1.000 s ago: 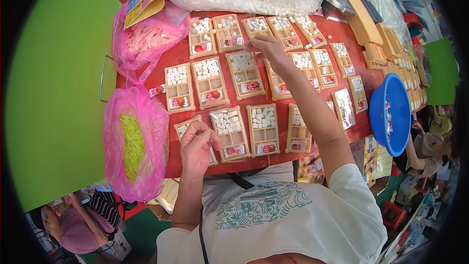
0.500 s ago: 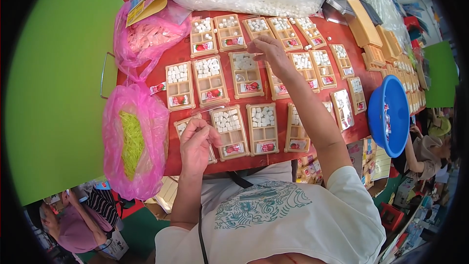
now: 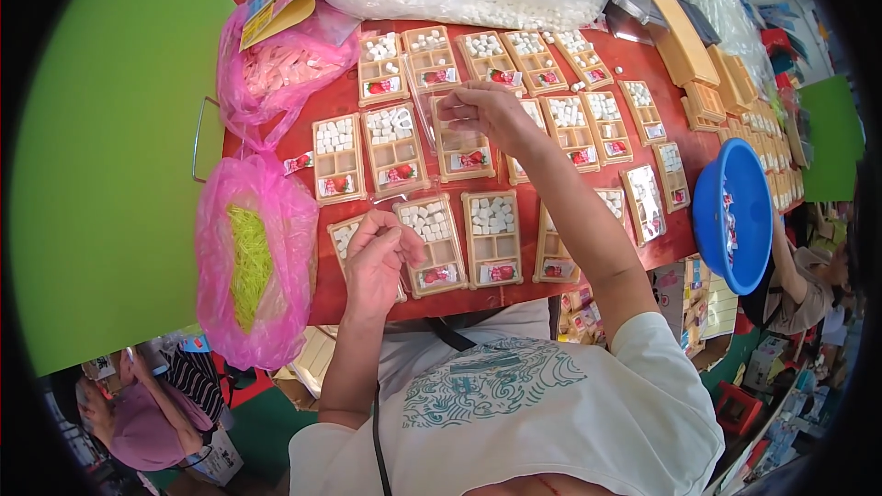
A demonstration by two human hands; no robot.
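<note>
My right hand [image 3: 487, 115] is over a tan compartment tray [image 3: 469, 175] in the middle row, thumb and fingers pinched together. Along its left side runs the edge of a clear plastic lid [image 3: 423, 119], which the fingers appear to grip. The tray's lower end has a packet with a strawberry picture [image 3: 469, 159]; my hand hides most of its upper part. My left hand [image 3: 375, 262] hovers over the front-left tray [image 3: 334, 245], fingers curled; what they hold, if anything, does not show. Beside it stands another tray [image 3: 435, 253] with white cube-like pieces [image 3: 425, 219].
Several similar trays stand in rows on the red table [image 3: 326, 312]. A clear bag of white pieces [image 3: 450, 9] lies at the back. Pink bags [image 3: 294, 220] with green shreds and pink packets are left; a blue basin [image 3: 733, 216] is right. Other people are at both sides.
My right hand has come down and left, from above the middle-row tray to across it. The clear lid edge now shows left of it. My left hand has barely moved.
</note>
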